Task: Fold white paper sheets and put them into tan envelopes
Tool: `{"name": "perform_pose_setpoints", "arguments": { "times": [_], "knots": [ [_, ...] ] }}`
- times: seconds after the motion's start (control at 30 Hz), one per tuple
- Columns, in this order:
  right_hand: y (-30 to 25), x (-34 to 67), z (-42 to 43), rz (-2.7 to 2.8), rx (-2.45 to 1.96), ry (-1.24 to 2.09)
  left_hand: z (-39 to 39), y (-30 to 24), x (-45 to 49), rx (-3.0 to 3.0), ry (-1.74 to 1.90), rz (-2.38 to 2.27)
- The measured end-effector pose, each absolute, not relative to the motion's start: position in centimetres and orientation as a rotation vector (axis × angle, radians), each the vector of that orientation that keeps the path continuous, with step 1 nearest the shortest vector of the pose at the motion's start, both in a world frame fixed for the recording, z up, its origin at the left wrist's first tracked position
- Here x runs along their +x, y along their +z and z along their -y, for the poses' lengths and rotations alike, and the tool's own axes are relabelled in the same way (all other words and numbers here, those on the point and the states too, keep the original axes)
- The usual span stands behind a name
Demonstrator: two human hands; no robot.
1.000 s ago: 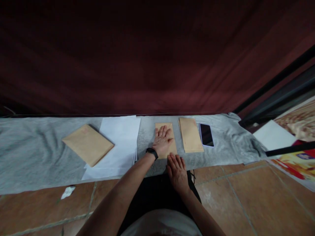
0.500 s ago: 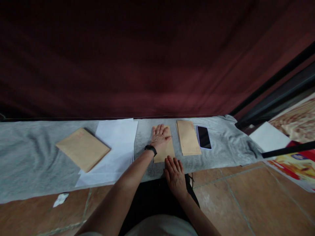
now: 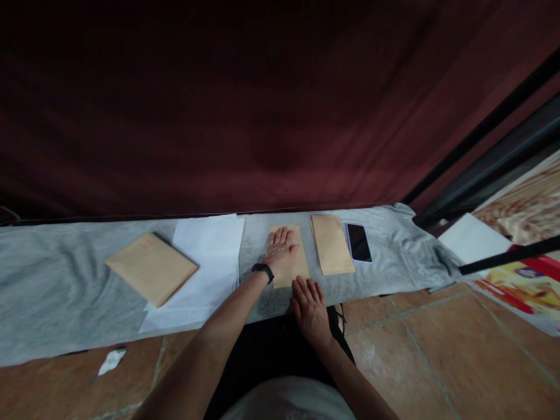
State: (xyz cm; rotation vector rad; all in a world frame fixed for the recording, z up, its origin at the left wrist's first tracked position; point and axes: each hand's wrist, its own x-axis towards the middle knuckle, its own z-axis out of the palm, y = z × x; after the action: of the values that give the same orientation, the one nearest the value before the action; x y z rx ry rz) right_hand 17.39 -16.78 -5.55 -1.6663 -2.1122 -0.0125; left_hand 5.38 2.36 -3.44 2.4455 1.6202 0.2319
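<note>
My left hand (image 3: 279, 251), with a black band on its wrist, lies flat and open on a small brown envelope (image 3: 296, 262) in the middle of the grey cloth (image 3: 56, 291). Just below the envelope's near edge my right hand (image 3: 310, 309) rests flat with its fingers stretched out, the fingertips touching that edge. A second brown envelope (image 3: 331, 251) lies just to the right, with a dark phone (image 3: 359, 242) beside it.
A larger brown envelope (image 3: 151, 268) lies at the left, partly on a stack of white sheets (image 3: 209, 251). A dark red curtain (image 3: 262, 116) hangs behind. A white scrap (image 3: 109, 361) lies on the tiled floor (image 3: 437, 350). At the right are white paper (image 3: 470, 241) and colourful prints (image 3: 522, 286).
Both hands keep their places on and below the small envelope. The view has shifted slightly; the left hand slid a little toward me along the envelope.
</note>
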Motion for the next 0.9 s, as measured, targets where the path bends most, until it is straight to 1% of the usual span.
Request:
{"name": "perform_pose_setpoints", "arguments": {
  "times": [0.17, 0.3, 0.43, 0.53, 0.9],
  "knots": [
    [-5.6, 17.4, 16.7, 2.126, -1.663, -0.022, 0.6, -2.9, 3.7, 2.466, 0.190, -1.554],
    [-5.6, 17.3, 16.8, 2.120, -1.676, -0.024, 5.0, -2.6, 2.4, 2.528, 0.192, -1.452],
    [-5.8, 17.4, 17.0, 2.111, -1.663, -0.038, 10.2, -3.1, 1.4, 2.689, 0.364, -1.292],
    [-5.9, 17.5, 17.0, 2.149, -1.665, -0.023, 12.7, -3.5, 0.8, 2.772, 0.390, -1.268],
    [-5.5, 18.4, 17.3, 2.197, -1.641, -0.046, 13.3, -3.3, -0.6, 2.885, 0.286, -1.210]
  ]
}}
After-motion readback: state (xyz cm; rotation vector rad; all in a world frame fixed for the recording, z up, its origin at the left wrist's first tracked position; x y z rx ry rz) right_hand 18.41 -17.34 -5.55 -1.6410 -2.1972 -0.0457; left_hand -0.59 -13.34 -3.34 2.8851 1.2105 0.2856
